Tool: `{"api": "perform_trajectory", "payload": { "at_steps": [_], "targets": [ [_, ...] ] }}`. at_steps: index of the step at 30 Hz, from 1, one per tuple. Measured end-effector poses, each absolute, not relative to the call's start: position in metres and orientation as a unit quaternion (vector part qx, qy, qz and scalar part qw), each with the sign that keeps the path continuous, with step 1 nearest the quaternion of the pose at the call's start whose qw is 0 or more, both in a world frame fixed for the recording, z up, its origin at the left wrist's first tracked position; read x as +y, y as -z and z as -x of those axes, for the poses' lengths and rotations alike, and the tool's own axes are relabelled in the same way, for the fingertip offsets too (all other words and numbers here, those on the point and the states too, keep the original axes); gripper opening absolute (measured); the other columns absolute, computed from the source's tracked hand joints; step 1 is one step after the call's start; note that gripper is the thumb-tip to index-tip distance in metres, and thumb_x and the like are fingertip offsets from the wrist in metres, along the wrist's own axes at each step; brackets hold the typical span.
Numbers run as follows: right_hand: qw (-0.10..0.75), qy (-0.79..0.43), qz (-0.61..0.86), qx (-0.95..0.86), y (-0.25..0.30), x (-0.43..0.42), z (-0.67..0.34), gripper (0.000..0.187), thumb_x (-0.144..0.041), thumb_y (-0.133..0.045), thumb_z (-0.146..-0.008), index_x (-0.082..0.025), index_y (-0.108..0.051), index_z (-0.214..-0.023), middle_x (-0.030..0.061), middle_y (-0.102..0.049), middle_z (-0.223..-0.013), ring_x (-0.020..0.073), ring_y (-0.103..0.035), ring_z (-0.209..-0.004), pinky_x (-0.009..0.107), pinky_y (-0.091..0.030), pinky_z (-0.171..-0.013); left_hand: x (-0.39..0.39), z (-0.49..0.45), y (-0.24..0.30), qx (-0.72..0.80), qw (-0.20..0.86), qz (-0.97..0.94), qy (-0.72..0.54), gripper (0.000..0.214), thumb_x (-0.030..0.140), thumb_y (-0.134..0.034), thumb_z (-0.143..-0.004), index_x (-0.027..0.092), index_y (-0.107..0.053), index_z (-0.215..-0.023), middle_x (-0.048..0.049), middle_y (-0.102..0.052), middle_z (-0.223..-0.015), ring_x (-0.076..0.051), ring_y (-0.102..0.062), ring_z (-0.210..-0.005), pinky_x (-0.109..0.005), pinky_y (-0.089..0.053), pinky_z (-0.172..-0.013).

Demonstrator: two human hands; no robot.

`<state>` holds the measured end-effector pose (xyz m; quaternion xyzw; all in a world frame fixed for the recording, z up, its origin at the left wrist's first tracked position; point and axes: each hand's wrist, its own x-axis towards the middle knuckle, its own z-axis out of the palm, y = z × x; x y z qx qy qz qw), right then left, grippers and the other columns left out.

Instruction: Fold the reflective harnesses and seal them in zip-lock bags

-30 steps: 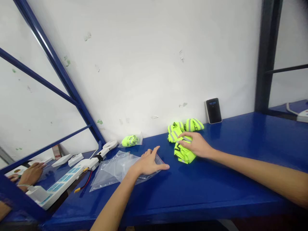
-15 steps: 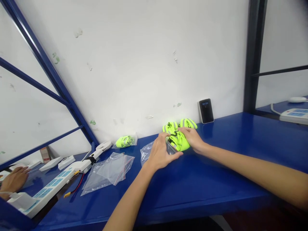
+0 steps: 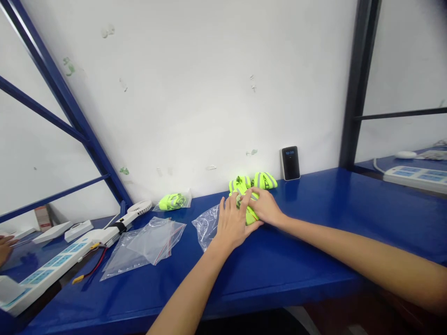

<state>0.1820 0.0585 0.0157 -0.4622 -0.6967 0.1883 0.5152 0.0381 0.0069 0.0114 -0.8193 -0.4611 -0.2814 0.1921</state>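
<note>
The person's left hand [image 3: 232, 224] and right hand [image 3: 264, 207] meet over a bundle of neon-yellow reflective safety vest [image 3: 249, 215] near the back of a blue-painted workbench [image 3: 300, 265]. The left hand is arched with its fingers spread and curled down onto the bundle's near side, while the right hand comes in from the right with its fingers bent over the top. The two sets of fingertips almost touch, so the bundle sits cupped between them, mostly hidden. Whether any fingers are pinching a particular fold cannot be told from this view. A clear plastic bag [image 3: 205, 228] lies flat on the bench, its far part showing just left of the left hand and its remainder running beneath that hand. Directly behind the hands, two more folded reflective vests [image 3: 265, 180] lie against the wall, touching the held bundle. Further left, a vest sealed in a clear bag [image 3: 172, 202] rests by the wall, and a second, flattened zip bag with a red seal [image 3: 148, 243] lies near the bench's left end. A black power bank [image 3: 289, 163] stands upright against the white wall [image 3: 181, 93], just behind the vests. Beyond the bag, a white power strip [image 3: 52, 265] and a white handheld fan [image 3: 141, 207] lie at the bench's left end.
</note>
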Motion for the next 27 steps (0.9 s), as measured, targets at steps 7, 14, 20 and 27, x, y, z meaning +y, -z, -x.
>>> {"api": "perform_trajectory", "payload": {
  "at_steps": [7,14,20,27],
  "targets": [
    [0.525,-0.224,0.374,-0.731,-0.003,0.049,-0.175,0.027,-0.040,-0.043,-0.091,-0.018,-0.057,-0.098,0.0064,-0.065,-0.097,0.0215,-0.062,-0.089,0.034,-0.046,-0.081,0.007,-0.037,-0.015,-0.463,0.217,0.822,0.251,0.083,0.051,-0.065,-0.076,0.023,-0.028,-0.145,-0.0165,-0.046,-0.131,-0.031,-0.043,-0.125,-0.049,-0.032,-0.105],
    [0.517,-0.412,0.322,-0.677,0.004,0.048,-0.173,0.032,-0.043,-0.042,-0.093,-0.022,-0.056,-0.113,0.0071,-0.062,-0.117,0.0212,-0.055,-0.115,0.037,-0.039,-0.103,0.011,-0.040,-0.015,-0.457,0.238,0.829,0.216,0.078,0.051,-0.060,-0.081,0.025,-0.026,-0.146,-0.0178,-0.046,-0.131,-0.032,-0.044,-0.124,-0.051,-0.031,-0.104],
    [0.418,-0.483,0.298,-0.710,-0.014,0.036,-0.190,0.051,-0.028,-0.065,-0.077,-0.021,-0.053,-0.126,0.0072,-0.062,-0.115,0.0228,-0.057,-0.106,0.036,-0.046,-0.091,0.009,-0.011,-0.019,-0.452,0.126,0.852,0.233,0.082,0.064,-0.050,-0.082,0.026,-0.020,-0.147,-0.0136,-0.052,-0.125,-0.029,-0.051,-0.116,-0.048,-0.038,-0.099],
    [0.415,-0.528,0.267,-0.691,-0.006,0.035,-0.176,0.033,-0.017,-0.069,-0.064,-0.013,-0.064,-0.096,0.0006,-0.064,-0.075,0.0155,-0.058,-0.071,0.027,-0.046,-0.064,0.002,0.000,-0.026,-0.382,0.164,0.887,0.203,0.064,0.057,-0.052,-0.085,0.027,-0.036,-0.139,-0.0098,-0.055,-0.120,-0.026,-0.052,-0.111,-0.047,-0.033,-0.103]
  ]
}}
